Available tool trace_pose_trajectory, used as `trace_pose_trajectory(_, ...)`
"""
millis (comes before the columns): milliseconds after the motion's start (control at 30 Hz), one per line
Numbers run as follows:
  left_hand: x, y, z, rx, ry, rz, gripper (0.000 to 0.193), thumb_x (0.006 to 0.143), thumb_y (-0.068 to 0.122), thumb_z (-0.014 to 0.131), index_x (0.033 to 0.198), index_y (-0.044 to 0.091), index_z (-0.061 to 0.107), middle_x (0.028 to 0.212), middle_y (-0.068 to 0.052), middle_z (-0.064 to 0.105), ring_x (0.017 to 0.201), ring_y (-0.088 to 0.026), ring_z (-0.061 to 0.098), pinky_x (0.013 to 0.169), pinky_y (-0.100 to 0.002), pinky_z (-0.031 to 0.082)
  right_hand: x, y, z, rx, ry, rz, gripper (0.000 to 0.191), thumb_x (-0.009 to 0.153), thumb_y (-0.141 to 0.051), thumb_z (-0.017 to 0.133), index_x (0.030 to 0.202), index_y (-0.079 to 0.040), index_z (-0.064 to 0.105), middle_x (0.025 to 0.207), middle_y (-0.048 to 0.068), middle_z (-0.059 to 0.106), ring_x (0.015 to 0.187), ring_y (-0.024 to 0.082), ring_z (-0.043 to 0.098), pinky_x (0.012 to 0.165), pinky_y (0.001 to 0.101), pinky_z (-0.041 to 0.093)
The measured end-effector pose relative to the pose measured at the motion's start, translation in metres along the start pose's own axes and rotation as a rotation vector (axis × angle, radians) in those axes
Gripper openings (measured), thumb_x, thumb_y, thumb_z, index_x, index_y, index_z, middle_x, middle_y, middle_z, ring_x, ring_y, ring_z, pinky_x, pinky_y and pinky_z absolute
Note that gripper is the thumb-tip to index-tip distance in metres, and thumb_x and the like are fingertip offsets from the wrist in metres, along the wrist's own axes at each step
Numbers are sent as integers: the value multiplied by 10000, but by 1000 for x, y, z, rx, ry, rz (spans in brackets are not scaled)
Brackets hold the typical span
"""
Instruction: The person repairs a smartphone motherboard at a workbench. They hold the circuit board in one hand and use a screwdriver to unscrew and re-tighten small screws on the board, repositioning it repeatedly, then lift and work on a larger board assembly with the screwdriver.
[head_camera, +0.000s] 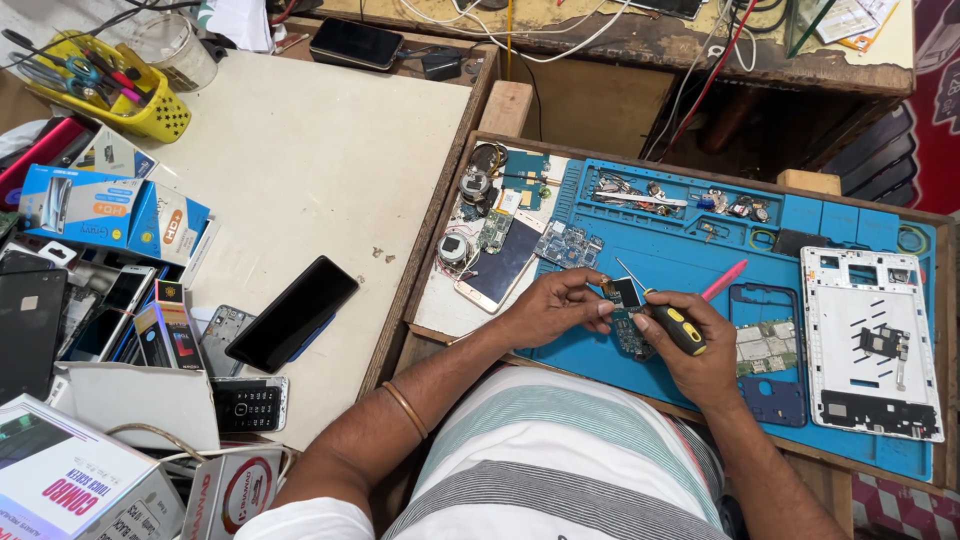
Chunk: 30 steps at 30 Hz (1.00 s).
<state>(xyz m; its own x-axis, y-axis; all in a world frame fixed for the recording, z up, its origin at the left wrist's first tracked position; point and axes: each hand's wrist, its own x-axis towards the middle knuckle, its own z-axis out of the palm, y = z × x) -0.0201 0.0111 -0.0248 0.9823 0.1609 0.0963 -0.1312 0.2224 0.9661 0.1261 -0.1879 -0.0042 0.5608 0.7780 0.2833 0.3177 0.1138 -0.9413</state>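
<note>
Left hand (553, 307) pinches a small circuit board (628, 318) over the blue mat (680, 262); right hand (695, 345) grips a yellow-black screwdriver (672, 325) touching it.

Over a blue mat (690, 270), the left hand (553, 308) pinches a circuit board (628, 318) while the right hand (695, 350) grips a yellow-black screwdriver (668, 318).

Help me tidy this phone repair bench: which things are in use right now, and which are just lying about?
In use:
left hand holding the small circuit board
right hand holding the yellow-handled screwdriver
blue work mat

Lying about:
black phone
keypad phone
yellow basket
white tablet frame
pink tool
</note>
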Motion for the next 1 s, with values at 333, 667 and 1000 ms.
trace_pose_trajectory(333,0,1,-1,12,18,-3,348,1052,215,638,1333,15,588,972,-99,736,934,-158,752,818,-308,658,0,-1,1,25,-2,-9,290,906,-77,766,1186,-48,692,1049,97,753,975,133,734,798,253,624)
trace_pose_trajectory(667,0,-2,-2,7,21,-2,351,1047,206,639,1328,4,579,966,-107,735,936,-166,756,821,-313,664,1,1,0,56,14,-9,291,910,-65,762,1190,-46,686,1055,93,752,1003,140,736,834,264,627)
trace_pose_trajectory(1000,0,0,-1,75,34,-7,366,1057,246,623,1342,19,592,939,-91,738,907,-156,757,798,-294,653,0,2,0,60,8,-15,286,915,-32,752,1191,-32,677,1058,107,755,1015,150,740,849,267,626)
